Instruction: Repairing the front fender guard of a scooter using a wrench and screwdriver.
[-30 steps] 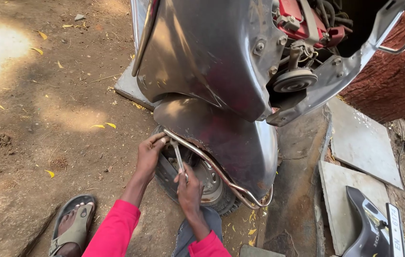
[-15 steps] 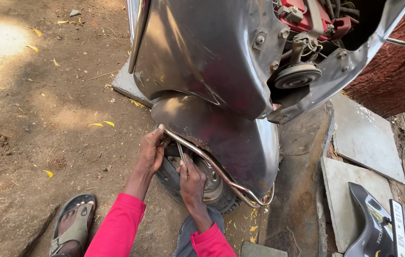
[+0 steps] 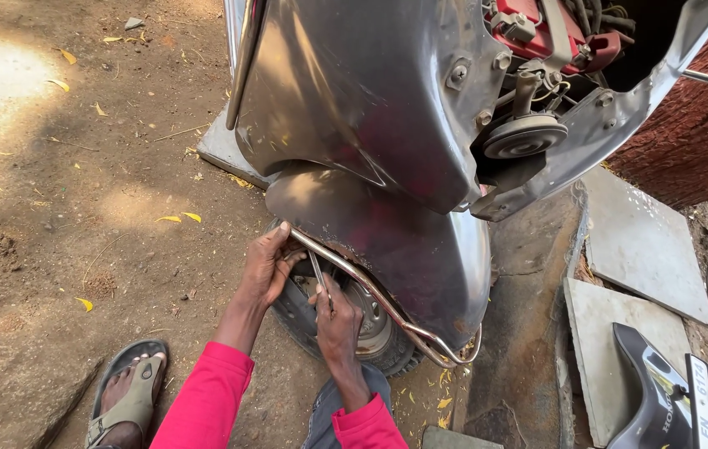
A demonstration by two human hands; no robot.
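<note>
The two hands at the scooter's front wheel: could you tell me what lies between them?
In the head view, a slim metal tool, held by the right hand, stands between it and the left hand.

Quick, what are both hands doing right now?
Left hand: closed around the chrome guard rail by the front wheel.
Right hand: closed, holding a thin metal tool.

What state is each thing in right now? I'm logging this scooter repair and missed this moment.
Grey metal scooter front body: panel off, red parts and round horn exposed.
Chrome guard rail: on the fender, left hand gripping its upper end.
Slim metal tool: upright, held by right hand at the front wheel.
Dark detached scooter panel: lying on stone slabs.
</note>
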